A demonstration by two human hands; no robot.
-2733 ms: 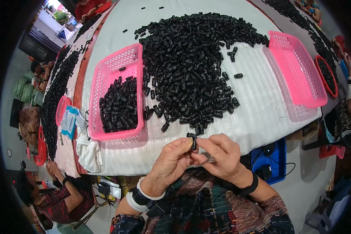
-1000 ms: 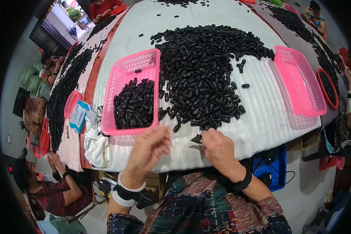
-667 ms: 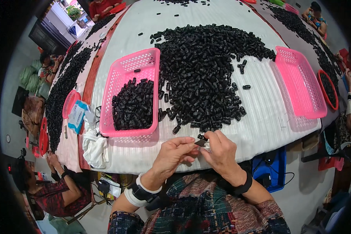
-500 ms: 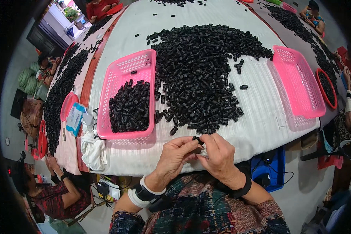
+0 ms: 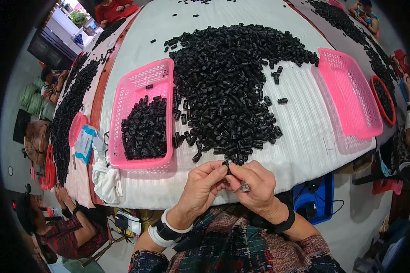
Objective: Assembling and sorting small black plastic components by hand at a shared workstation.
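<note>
Near the table's front edge my two hands meet in front of my body. My left hand is closed, its thumb and fingertips pinching a small black cylindrical plastic piece. Against the same piece press the fingertips of my right hand, which is curled closed. A silvery tool end sticks out from under the right fingers; the rest of it is hidden, so its kind cannot be told. Just beyond my hands spreads a big pile of similar black pieces. To the left, a pink basket holds more of them.
Another pink basket stands at the right. A white cloth and a blue-and-white packet lie left of the filled basket. Below the table's right edge sits a blue crate with cables. Other people work around the tables, one person at the left.
My fingers have shifted around the black piece, and the silvery tool end now shows more plainly under my right hand. The view has tilted slightly; the baskets and pile stay in place.
</note>
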